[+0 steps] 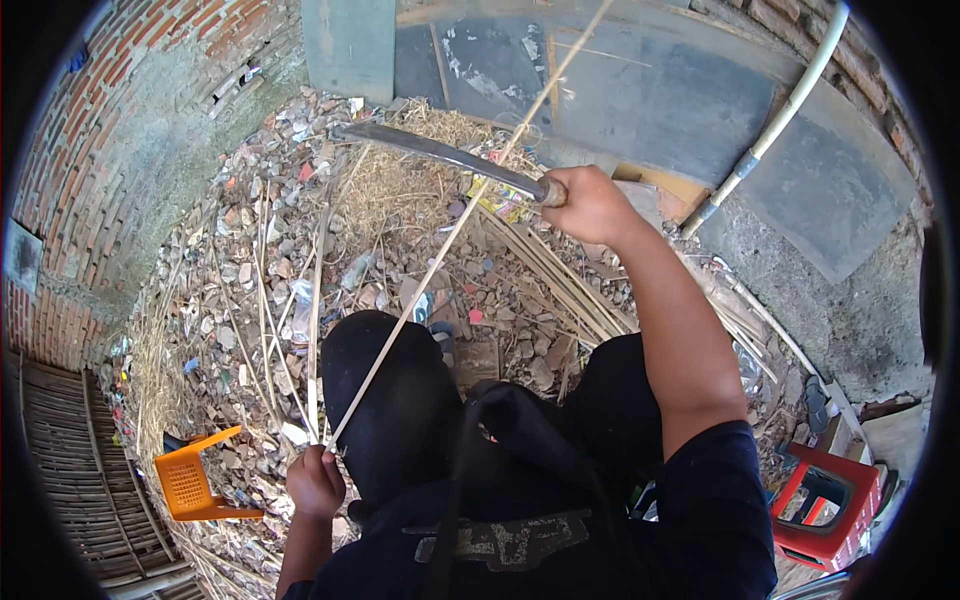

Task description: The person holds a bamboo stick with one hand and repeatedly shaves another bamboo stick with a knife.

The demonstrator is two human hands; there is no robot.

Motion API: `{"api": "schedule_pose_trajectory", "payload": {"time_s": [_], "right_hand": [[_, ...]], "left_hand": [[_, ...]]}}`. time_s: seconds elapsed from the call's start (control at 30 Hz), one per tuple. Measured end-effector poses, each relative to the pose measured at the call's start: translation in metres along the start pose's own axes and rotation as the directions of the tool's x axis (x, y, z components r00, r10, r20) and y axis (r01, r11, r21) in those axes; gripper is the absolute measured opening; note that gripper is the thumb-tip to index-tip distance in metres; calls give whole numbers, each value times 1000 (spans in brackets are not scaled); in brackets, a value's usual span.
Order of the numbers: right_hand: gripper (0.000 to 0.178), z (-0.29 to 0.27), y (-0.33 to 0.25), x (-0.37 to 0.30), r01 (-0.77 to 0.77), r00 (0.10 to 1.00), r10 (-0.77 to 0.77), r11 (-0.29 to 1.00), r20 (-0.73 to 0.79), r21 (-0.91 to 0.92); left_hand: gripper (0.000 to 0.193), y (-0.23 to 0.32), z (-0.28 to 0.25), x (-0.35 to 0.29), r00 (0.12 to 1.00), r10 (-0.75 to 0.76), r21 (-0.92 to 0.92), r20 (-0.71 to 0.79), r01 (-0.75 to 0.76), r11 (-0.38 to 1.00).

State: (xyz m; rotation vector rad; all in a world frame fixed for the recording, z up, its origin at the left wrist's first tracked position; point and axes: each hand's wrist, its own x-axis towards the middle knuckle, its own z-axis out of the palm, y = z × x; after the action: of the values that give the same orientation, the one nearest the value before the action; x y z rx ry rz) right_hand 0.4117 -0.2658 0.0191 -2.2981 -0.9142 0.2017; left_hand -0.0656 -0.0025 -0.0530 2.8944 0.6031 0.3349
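Observation:
My left hand (pixel 315 485) is closed around the lower end of a long, thin bamboo strip (pixel 405 305), beside my left knee. The strip slants up and to the right over my dark trouser leg, past the top of the view. In my right hand (pixel 592 205) is the handle of a machete (pixel 430 150), its long blade reaching left across the strip. Whether the blade touches the strip, I cannot tell. Several more strips (pixel 315 340) lie just beyond my left hand. A bundle of split strips (pixel 560 275) rests on the ground below my right hand.
Rubble and litter (pixel 240 260) cover the ground, with dry shavings (pixel 400 190) ahead. An orange plastic piece of furniture (pixel 188 485) stands at left, a red crate-like object (pixel 845 515) at right. Brick walls (pixel 150 110), dark panels (pixel 660 110) and a pale pole (pixel 790 110) bound the space.

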Motion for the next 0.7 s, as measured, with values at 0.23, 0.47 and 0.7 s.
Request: {"api": "schedule_pose_trajectory", "payload": {"time_s": [0.23,0.47,0.7], "right_hand": [[24,8,-40,-13,187,981,-154,920,121,-344],[26,-2,4,-4,-45,997,48,998,-61,43],[28,2,16,-2,125,991,-132,976,-32,-177]], "left_hand": [[21,1,-4,-9,999,-12,44,-47,14,999],[19,5,-5,-4,999,19,49,-38,-17,999],[24,-4,2,5,994,78,-9,-74,-78,997]]}}
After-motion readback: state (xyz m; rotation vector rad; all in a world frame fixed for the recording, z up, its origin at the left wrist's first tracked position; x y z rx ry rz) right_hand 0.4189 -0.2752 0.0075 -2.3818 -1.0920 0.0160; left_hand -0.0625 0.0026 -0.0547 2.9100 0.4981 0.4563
